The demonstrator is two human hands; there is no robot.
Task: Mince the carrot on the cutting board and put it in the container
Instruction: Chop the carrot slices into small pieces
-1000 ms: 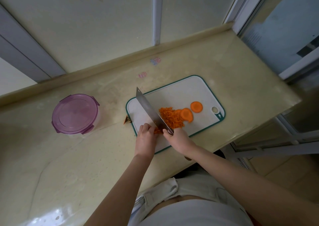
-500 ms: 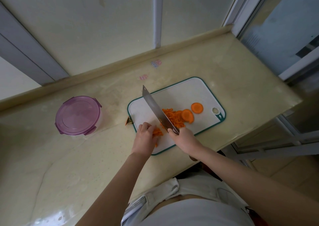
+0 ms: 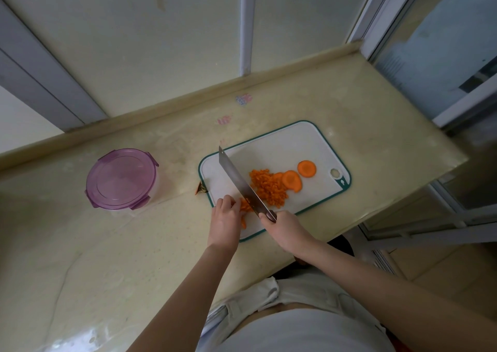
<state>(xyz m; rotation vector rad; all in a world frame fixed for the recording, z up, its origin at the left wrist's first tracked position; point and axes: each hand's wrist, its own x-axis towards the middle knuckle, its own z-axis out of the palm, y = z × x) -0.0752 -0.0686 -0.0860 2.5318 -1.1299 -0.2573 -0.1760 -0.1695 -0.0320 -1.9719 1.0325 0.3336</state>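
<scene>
The right hand (image 3: pixel 287 229) grips the knife (image 3: pixel 239 182) over the cutting board (image 3: pixel 295 142). The left hand (image 3: pixel 226 217), fingers curled, holds carrot strips (image 3: pixel 244 206) at the blade's left side. The lidded container (image 3: pixel 122 178) stands well left of the board.

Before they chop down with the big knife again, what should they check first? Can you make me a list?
1. Right hand grips the knife firmly by its handle: ok.
2. Left hand holds the carrot strips with its fingers curled, on the left of the blade: ok.
3. Fingertips far enough from the edge: cannot tell, they sit very near it.
4. Cutting board lies flat on the counter: ok.
5. All the carrot minced: not ok, two round slices are whole.
6. Container ready to fill: not ok, its purple lid is on.
</scene>
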